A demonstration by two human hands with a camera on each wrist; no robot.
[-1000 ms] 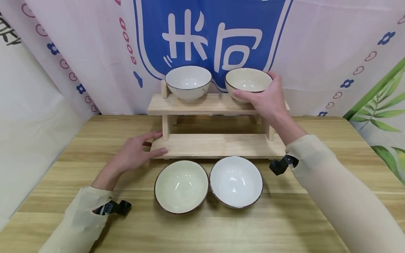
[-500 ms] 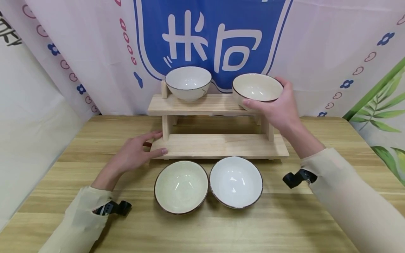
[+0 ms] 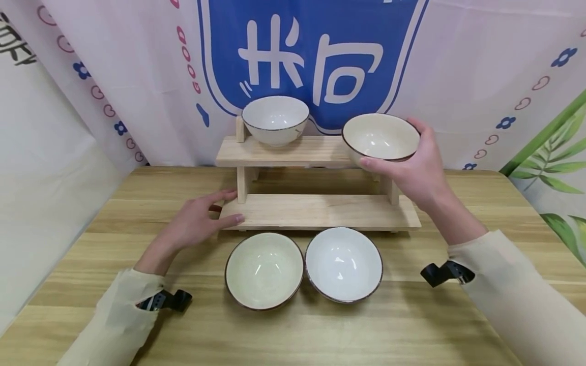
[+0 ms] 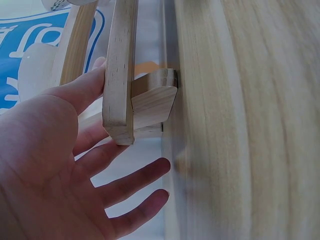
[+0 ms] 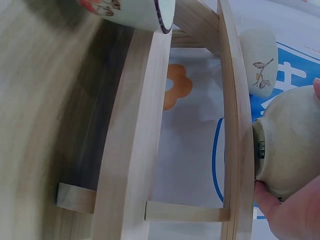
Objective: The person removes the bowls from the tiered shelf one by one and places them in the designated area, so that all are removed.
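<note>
My right hand (image 3: pixel 418 165) grips a cream bowl (image 3: pixel 381 136) with a dark brown rim, thumb at its near side and fingers round its right. The bowl is at the right end of the top tier of a two-tier wooden display shelf (image 3: pixel 316 209). In the right wrist view its foot sits close beside the top board (image 5: pixel 235 130); whether they touch I cannot tell. My left hand (image 3: pixel 194 218) holds the left end of the lower board, thumb on top. The left wrist view shows the ring and little fingers (image 4: pixel 142 212) stretched out past the board's end.
A white bowl (image 3: pixel 275 121) stands on the top tier's left. In front of the shelf, another cream bowl (image 3: pixel 264 272) and another white bowl (image 3: pixel 343 264) sit side by side on the wooden table (image 3: pixel 320 335). A printed curtain (image 3: pixel 160 101) hangs behind.
My right hand has brought the cream bowl rightward and a little lower in the head view, away from the white bowl beside it. The left hand stays at the lower board.
</note>
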